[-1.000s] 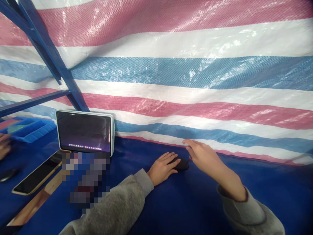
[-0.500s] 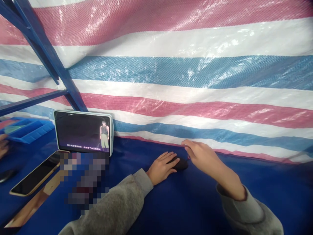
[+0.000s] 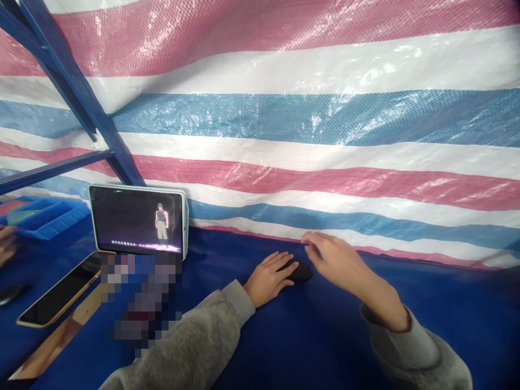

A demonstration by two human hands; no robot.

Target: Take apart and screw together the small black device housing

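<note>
A black computer mouse [image 3: 301, 271] lies on the dark blue table surface, partly hidden under my fingers. My left hand [image 3: 270, 279] rests over its left end, fingers stretched across the top and thumb along the near side, holding it against the table. Just beyond the mouse's right end, my right hand [image 3: 329, 252] is raised a little, thumb and forefinger pinched together. Whatever sits between those fingertips is too small or hidden to make out.
To the left, a tablet [image 3: 138, 219] stands upright playing an animated video. A phone [image 3: 65, 290] lies before it, beside a pixelated patch. Another person's hand [image 3: 6, 244] is near a blue compartment tray [image 3: 52, 219]. Striped sheeting [image 3: 304, 119] hangs behind the table.
Both my hands hold nearly the same pose. A tiny red spot under my right fingers no longer shows. On the tablet, the figure has shifted left.
</note>
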